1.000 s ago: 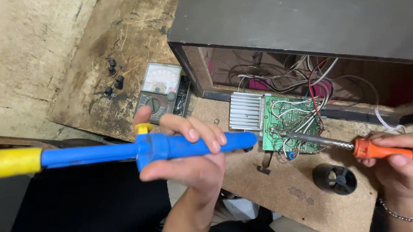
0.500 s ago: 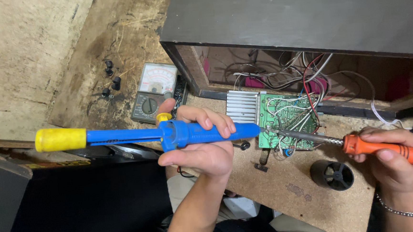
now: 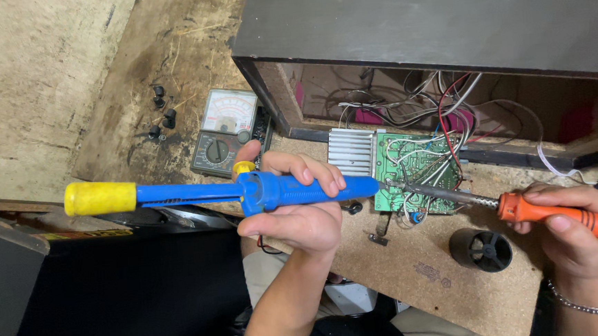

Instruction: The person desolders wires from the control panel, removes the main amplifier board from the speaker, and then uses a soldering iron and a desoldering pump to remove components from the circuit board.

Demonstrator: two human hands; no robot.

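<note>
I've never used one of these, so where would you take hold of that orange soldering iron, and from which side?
By the orange handle, well back from the bare metal shaft whose tip meets the green circuit board. Come from the right, as the right hand does, fingers wrapped around it: the iron lies nearly flat, tip pointing left, so the handle end is free.

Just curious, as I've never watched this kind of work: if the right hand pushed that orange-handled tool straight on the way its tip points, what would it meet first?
Probably the green circuit board: the right hand aims the orange-handled tool leftward, its tip already at the board's edge, beside the blue pump's nozzle. Depth is unclear.
</note>
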